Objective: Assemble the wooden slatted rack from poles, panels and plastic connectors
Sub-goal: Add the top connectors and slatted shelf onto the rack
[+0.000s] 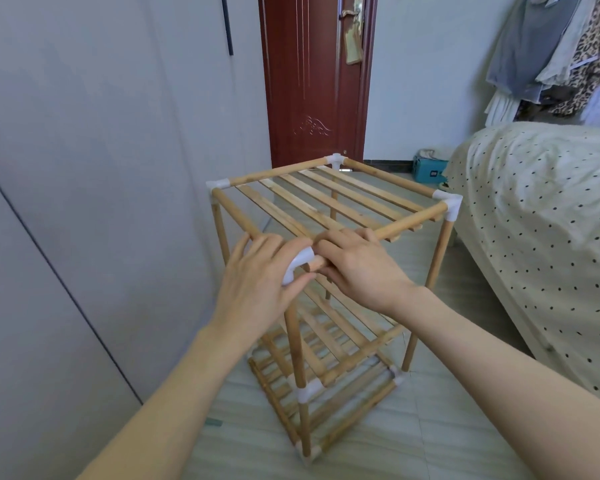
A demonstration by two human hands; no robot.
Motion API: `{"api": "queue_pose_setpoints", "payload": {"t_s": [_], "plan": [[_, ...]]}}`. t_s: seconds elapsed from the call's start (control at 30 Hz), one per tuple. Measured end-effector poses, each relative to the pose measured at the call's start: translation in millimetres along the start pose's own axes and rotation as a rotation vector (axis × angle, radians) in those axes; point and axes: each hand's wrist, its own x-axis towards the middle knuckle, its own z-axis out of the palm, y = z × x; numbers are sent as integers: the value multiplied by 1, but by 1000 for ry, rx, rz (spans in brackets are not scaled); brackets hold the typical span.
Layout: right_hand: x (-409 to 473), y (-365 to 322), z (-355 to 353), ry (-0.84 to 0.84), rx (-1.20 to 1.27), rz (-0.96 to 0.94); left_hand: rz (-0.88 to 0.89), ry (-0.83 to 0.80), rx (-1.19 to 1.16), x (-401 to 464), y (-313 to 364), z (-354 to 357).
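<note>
A wooden slatted rack [329, 199] stands upright on the floor, with three slatted tiers joined by poles and white plastic connectors. At its near top corner my left hand [260, 282] grips a white corner connector [297, 266]. My right hand [357, 268] grips the front top pole [413, 220] right beside that connector, where the pole's end enters it. White connectors sit on the other top corners: far left [218, 184], far [336, 160] and right [451, 204]. The near upright pole [297, 344] runs down to a lower connector [309, 389].
A pale wardrobe wall [84, 168] rises close on the left. A bed with a dotted cover [541, 220] stands close on the right. A dark red door [312, 81] is behind the rack. A teal box [428, 171] lies on the tiled floor beyond.
</note>
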Motion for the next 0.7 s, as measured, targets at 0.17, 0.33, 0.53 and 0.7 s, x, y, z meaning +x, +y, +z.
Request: {"api": "queue_pose_setpoints", "payload": {"t_s": [0.17,0.33,0.53,0.7], "plan": [[-2,1,0,-6,35,8,0,56,47,-2,0,0],[-3,4,-6,30,69,33,28,183,95,-2,2,5],[-4,9,-14,22,116,34,41,232,118,-3,2,11],[-9,11,-15,67,127,7,-21,160,120,-4,13,12]]}}
